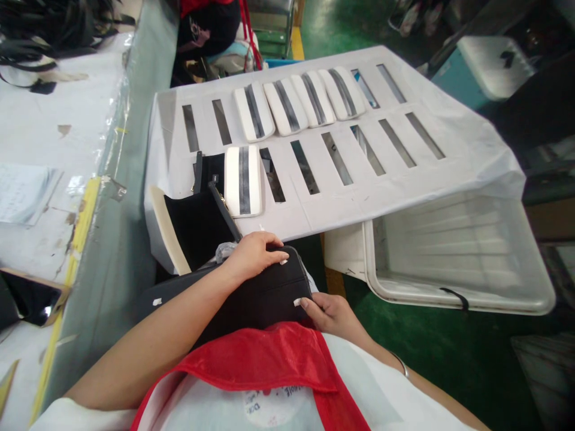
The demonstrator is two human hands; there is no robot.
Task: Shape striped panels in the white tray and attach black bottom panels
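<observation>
A black leather-like bag with a rounded corner and a stitched seam lies across my lap. My left hand grips its upper edge, thumb on the near face and fingers over the far side. Lower down, my right hand pinches the bag's right edge, with the thumb in front and the other fingers partly hidden behind. Just beyond my left forearm, an open bag shows a black inside and a cream side. Clear plastic pokes up beside my left wrist.
A white slotted table stands ahead, bearing a cream pad with a grey stripe and several similar pads behind. Below its right side is a large white bin. On the left workbench lie a phone and black straps.
</observation>
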